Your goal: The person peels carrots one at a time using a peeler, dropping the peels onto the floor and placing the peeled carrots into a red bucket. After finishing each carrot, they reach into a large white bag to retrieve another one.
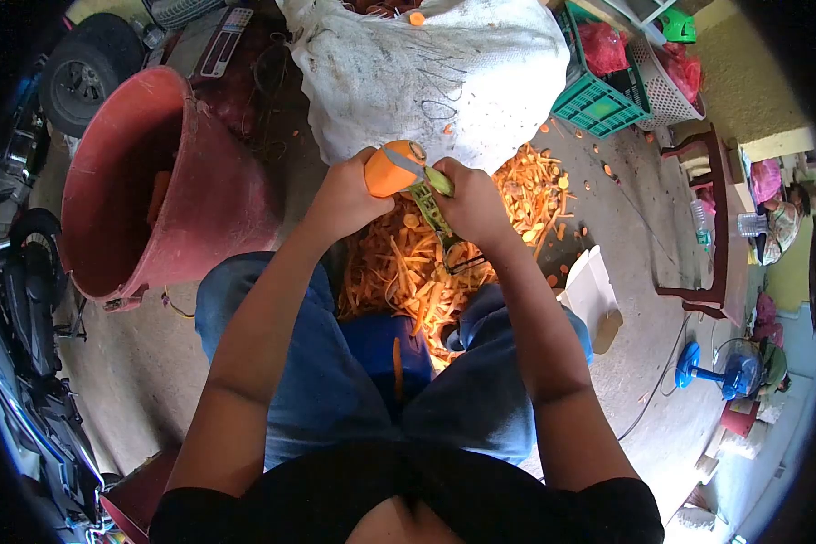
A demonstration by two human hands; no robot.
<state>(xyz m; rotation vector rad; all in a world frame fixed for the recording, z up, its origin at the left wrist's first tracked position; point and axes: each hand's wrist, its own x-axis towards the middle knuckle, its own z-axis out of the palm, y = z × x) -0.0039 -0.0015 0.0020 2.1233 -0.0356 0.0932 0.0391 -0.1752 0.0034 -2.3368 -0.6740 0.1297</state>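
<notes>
My left hand (351, 195) is closed around a thick peeled carrot (388, 176), holding it above the pile. At its upper end the carrot shows a brownish cut face. In my right hand (470, 201) is a knife (403, 162) with a green handle, its blade against the carrot. A green patterned handle (432, 213) hangs under the same hand and ends in a dark metal frame, like a peeler; my fingers partly hide how it is held. Below both hands lies a heap of orange carrot peelings (417, 272) with round cut ends among them.
A large white sack (431, 82) stands ahead. To the left is a red tub (199, 195) with a carrot inside. Green crate (598, 104), white basket (664, 95), cardboard piece (592, 295) and blue fan (712, 374) are on the right. A motorbike (41, 363) stands far left.
</notes>
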